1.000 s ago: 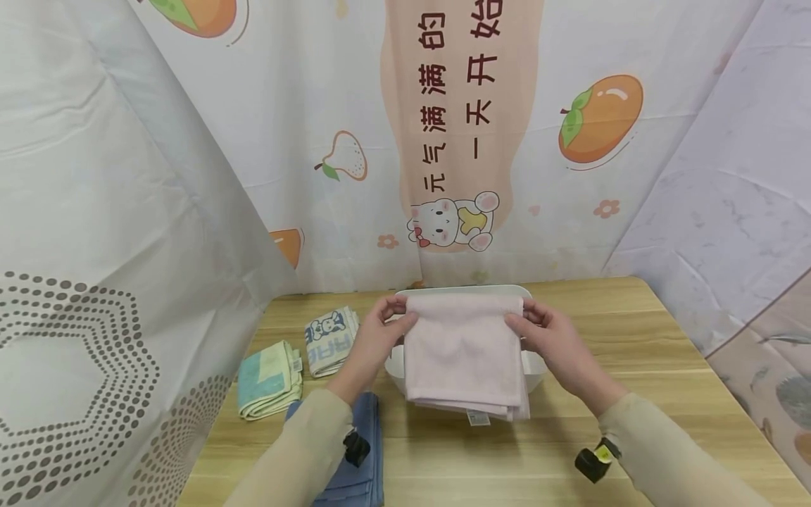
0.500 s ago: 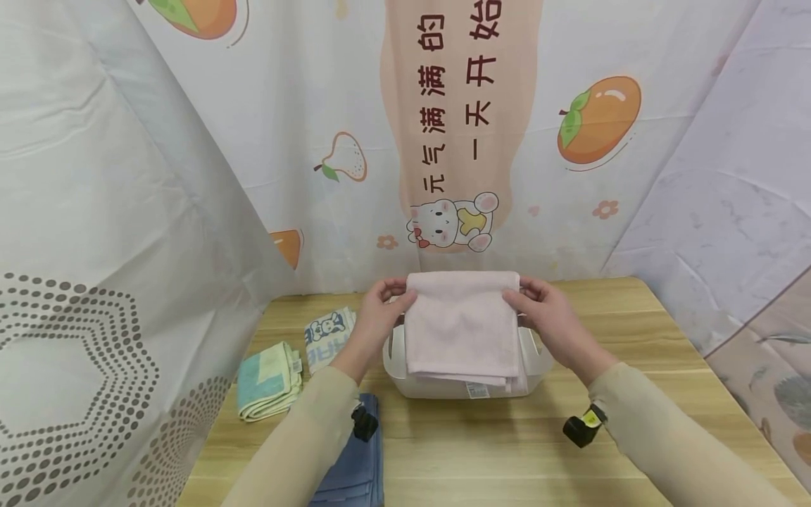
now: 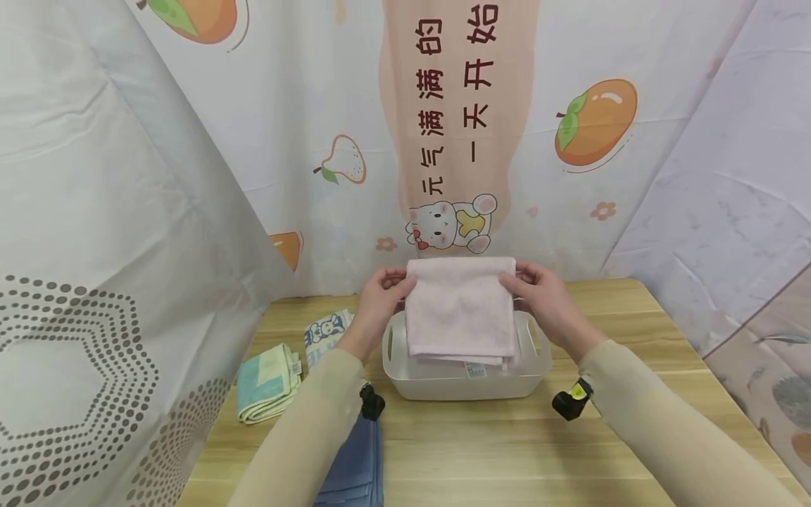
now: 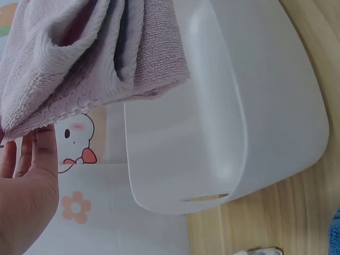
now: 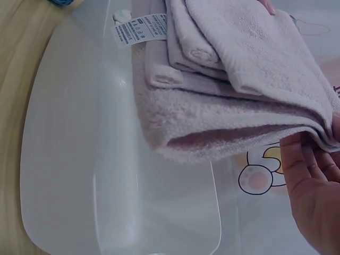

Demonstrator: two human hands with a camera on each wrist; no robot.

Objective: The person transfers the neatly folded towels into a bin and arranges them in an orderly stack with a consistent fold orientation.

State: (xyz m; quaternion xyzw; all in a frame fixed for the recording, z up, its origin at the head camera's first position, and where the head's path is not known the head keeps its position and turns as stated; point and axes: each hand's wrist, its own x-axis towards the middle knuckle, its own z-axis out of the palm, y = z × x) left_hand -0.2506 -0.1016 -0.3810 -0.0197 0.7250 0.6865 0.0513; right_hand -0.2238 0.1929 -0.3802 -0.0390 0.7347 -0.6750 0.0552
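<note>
A folded pale pink towel hangs over a white plastic basket with handle slots in its ends. My left hand pinches its upper left corner, thumb in front and fingers behind. At the upper right corner, my right hand grips it the same way. In the left wrist view the towel's stacked folds overlap the basket, with the left hand below them. A white printed label sticks out of the layers in the right wrist view. Nothing shows on the visible basket floor.
Left of the basket lie a folded yellow and teal towel and a white and blue bunny towel. A stack of blue towels is partly under the left sleeve. A printed curtain hangs behind the wooden table.
Both hands have carried the pink towel upward in the head view, away from the body toward the back of the basket. More of the basket's front and inside now shows.
</note>
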